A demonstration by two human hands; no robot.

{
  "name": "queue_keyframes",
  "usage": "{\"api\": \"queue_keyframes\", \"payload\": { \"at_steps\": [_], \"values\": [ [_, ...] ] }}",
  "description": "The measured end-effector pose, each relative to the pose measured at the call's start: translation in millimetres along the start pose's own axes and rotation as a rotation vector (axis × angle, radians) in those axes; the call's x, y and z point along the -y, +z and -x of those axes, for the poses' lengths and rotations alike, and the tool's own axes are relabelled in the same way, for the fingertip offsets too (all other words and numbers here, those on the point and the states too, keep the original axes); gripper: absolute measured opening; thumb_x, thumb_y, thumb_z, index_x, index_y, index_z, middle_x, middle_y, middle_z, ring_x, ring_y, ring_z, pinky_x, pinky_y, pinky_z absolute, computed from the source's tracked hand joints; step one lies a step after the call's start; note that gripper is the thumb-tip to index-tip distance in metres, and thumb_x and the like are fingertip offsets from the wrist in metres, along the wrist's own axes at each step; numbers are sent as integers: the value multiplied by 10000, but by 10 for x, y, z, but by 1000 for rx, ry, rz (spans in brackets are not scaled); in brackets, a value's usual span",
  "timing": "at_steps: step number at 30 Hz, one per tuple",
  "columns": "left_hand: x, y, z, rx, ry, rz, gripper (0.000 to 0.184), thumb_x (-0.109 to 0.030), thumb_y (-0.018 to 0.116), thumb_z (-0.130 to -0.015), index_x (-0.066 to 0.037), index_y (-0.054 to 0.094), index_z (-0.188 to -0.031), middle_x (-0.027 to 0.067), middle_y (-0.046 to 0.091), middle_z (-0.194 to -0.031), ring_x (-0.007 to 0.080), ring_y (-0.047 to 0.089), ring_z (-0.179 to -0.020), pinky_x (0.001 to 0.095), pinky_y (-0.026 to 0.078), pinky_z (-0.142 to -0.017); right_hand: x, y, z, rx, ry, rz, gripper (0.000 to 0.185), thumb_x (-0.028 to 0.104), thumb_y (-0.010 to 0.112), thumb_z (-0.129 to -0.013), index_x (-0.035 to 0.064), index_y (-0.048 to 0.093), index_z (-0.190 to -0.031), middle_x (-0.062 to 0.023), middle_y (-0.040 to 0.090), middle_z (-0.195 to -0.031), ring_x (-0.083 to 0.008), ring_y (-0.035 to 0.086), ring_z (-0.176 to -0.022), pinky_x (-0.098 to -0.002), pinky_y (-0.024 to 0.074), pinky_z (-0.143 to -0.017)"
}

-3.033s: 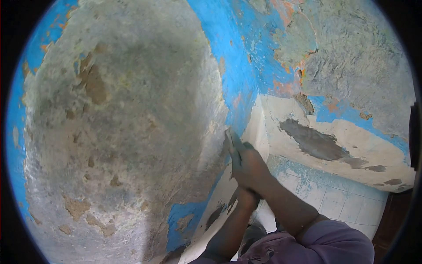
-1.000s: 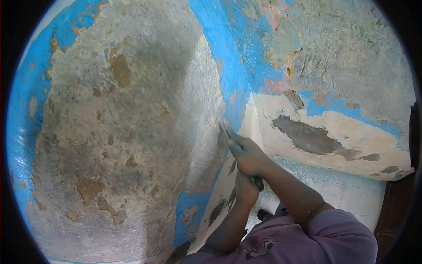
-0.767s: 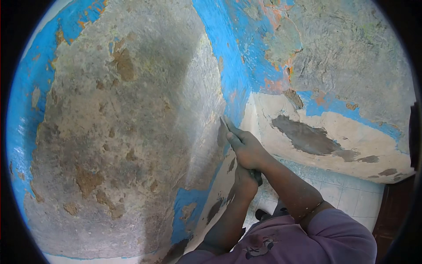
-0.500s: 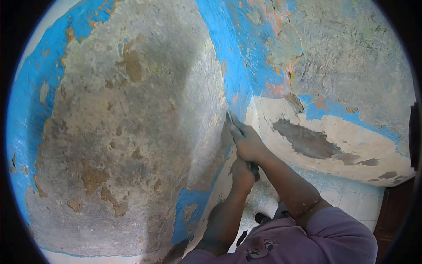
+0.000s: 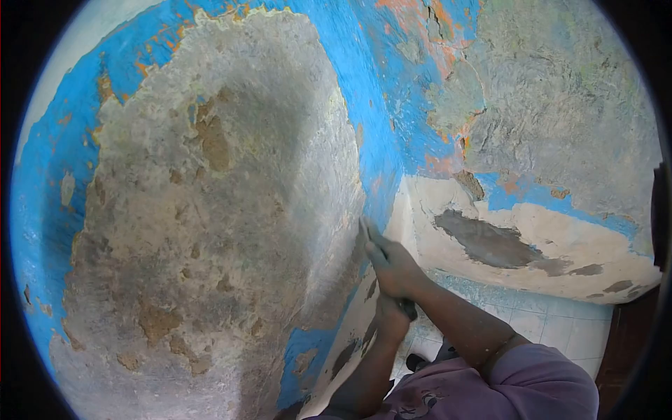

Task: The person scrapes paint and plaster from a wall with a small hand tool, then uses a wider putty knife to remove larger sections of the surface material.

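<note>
My right hand (image 5: 397, 269) is closed round a scraper (image 5: 364, 229), of which a narrow strip of blade shows beyond the fingers. Below it, my left hand (image 5: 393, 318) is also closed, wrapped near the dark handle end that pokes out by the wrist. The blade's tip meets the wall by the right border of a large bare grey patch (image 5: 231, 189). A blue painted strip (image 5: 374, 161) runs down to just above the hands. Most of the handle is hidden in the grip.
To the right, the adjoining wall has rough grey plaster (image 5: 553, 105) above a cream lower band (image 5: 567, 227) with dark patches. Pale floor tiles (image 5: 539, 322) lie below. A dark brown wooden piece (image 5: 626, 350) stands at the lower right.
Both hands and the scraper have moved a little down along the wall near the corner. The view has tilted upward, so the walls sit lower in the picture.
</note>
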State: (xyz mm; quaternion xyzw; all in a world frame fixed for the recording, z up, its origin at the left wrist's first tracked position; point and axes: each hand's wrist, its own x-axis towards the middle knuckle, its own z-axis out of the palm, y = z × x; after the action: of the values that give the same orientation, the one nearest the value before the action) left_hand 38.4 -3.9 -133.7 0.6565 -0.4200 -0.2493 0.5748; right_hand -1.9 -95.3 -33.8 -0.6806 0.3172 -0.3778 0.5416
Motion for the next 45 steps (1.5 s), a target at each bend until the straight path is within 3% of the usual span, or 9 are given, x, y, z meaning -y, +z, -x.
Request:
{"api": "queue_keyframes", "payload": {
  "at_steps": [5,7,12,23,27,32,35,38,45],
  "values": [
    [-570,-99,-226,307,-297,77,227,-208,385,-937,-39,529,-986,52,545,-766,143,530,-580,251,413,-469,57,-100,-104,-10,206,-23,507,230,371,-939,65,265,-1406,-280,580,-1075,-365,591,-958,-376,430,-848],
    [-562,-16,-31,55,289,-66,198,-182,430,-912,-22,537,-960,71,564,-735,178,552,-567,269,423,-462,3,-51,21,45,-113,125,503,228,367,-941,52,266,-1402,-297,529,-1172,-350,557,-1065,-349,410,-901],
    [-539,-203,-63,286,-295,-117,192,-132,474,-874,-18,535,-1016,88,585,-882,153,580,-734,274,458,-569,137,-49,-33,86,129,-85,512,232,372,-943,41,258,-1404,-260,360,-1371,-327,370,-1281,-330,288,-1035],
    [-35,-120,-210,243,-26,-6,167,-158,467,-893,-27,542,-964,78,559,-801,153,562,-670,282,445,-528,135,-85,-80,0,148,-8,484,283,402,-944,19,365,-1347,-240,612,-1008,-328,599,-926,-369,442,-832],
    [-222,-48,64,-12,353,-201,177,-164,476,-881,-19,550,-951,89,572,-797,183,573,-682,313,454,-553,44,-55,62,141,127,34,489,257,375,-961,55,291,-1399,-231,500,-1266,-244,468,-1184,-321,337,-987],
    [-179,-144,0,336,-327,103,406,2,564,-768,57,409,-1139,262,517,-986,412,534,-856,469,433,-742,154,-52,74,107,188,-63,472,265,388,-946,38,356,-1359,-196,608,-831,-273,593,-777,-369,452,-753],
    [-267,-137,156,11,202,-291,221,-81,565,-786,-6,533,-992,157,576,-932,285,577,-831,377,449,-712,69,28,144,19,72,36,466,253,384,-947,60,347,-1370,-209,601,-840,-273,594,-802,-361,448,-769],
    [-127,-196,88,88,164,-335,214,-99,559,-800,4,528,-985,158,576,-914,295,578,-818,385,450,-704,41,39,87,75,154,0,479,260,368,-964,129,279,-1416,-229,519,-1239,-252,522,-1109,-322,372,-943],
    [134,-255,96,133,-203,86,255,-73,598,-744,1,526,-977,139,570,-850,252,574,-736,353,456,-654,-86,167,177,-22,105,-65,488,231,375,-944,87,286,-1401,-266,598,-992,-341,600,-901,-375,435,-829]
  ]
}}
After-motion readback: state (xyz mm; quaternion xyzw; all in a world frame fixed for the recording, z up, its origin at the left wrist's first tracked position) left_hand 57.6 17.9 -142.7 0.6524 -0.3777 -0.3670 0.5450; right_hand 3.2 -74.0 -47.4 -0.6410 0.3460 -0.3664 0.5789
